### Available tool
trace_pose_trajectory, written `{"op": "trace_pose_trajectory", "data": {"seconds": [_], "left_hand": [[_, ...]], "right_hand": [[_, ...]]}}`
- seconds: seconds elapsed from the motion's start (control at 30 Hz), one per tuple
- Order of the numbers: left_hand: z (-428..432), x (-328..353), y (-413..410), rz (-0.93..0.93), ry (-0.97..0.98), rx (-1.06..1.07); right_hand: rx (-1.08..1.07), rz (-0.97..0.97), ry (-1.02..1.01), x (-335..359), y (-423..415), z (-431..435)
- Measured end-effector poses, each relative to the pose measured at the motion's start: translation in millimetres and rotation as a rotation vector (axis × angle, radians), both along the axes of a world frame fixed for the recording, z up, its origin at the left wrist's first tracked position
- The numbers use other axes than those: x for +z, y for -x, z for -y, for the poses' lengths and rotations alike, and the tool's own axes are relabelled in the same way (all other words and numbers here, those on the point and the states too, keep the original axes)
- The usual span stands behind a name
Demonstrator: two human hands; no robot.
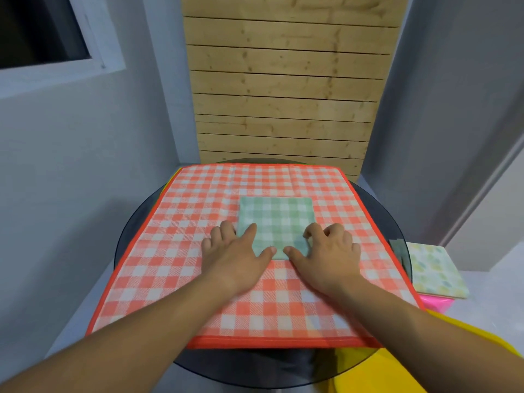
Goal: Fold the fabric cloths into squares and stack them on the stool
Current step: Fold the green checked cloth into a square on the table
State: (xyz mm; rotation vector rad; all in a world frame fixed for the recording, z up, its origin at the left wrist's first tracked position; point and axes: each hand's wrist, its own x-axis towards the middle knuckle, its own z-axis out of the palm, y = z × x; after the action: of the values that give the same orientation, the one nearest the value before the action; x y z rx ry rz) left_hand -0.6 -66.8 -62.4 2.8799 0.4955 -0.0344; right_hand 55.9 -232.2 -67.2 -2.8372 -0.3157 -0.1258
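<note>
Round glass table (241, 364) bears a green checked cloth (276, 219), folded square.

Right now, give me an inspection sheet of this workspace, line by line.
Surface: round dark glass table, mostly covered by a red checked cloth spread flat.
Job's things: green checked cloth folded square on the red one; pale patterned folded cloth on the pink stool, right of the table.
Clutter: yellow item at the near right, kind unclear.
Hands: left hand flat, pressing the green cloth's near left corner; right hand fingers curled at its near right corner, thumb on top.
Cables: nothing seen.
Surroundings: wooden slat panel behind, grey walls, window upper left.
</note>
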Motion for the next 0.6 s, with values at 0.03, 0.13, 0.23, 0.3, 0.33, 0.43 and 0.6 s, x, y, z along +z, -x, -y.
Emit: {"op": "trace_pose_trajectory", "data": {"seconds": [0.03, 0.13, 0.23, 0.3, 0.33, 0.43, 0.6], "left_hand": [[-3, 1, 0, 0.000, 0.006, -0.008], [-16, 4, 1, -0.015, 0.060, -0.019], [-28, 8, 2, -0.031, 0.138, -0.010], [-34, 12, 1, -0.053, 0.219, 0.008], [-37, 13, 0, -0.068, 0.255, 0.016], [-39, 21, 0, -0.056, 0.336, 0.002], [-33, 38, -11, 0.178, 0.552, 0.106]], "right_hand": [[0.008, -0.011, -0.012, 1, -1, 4], [0.037, -0.061, -0.044, 4, -6, 19], [0.053, -0.125, -0.083, 8, -11, 32], [0.082, -0.175, -0.112, 10, -15, 37], [0.100, -0.213, -0.137, 13, -17, 39], [0.092, -0.377, -0.299, 25, -26, 42], [-0.053, -0.403, -0.574, 45, -35, 40]]}}
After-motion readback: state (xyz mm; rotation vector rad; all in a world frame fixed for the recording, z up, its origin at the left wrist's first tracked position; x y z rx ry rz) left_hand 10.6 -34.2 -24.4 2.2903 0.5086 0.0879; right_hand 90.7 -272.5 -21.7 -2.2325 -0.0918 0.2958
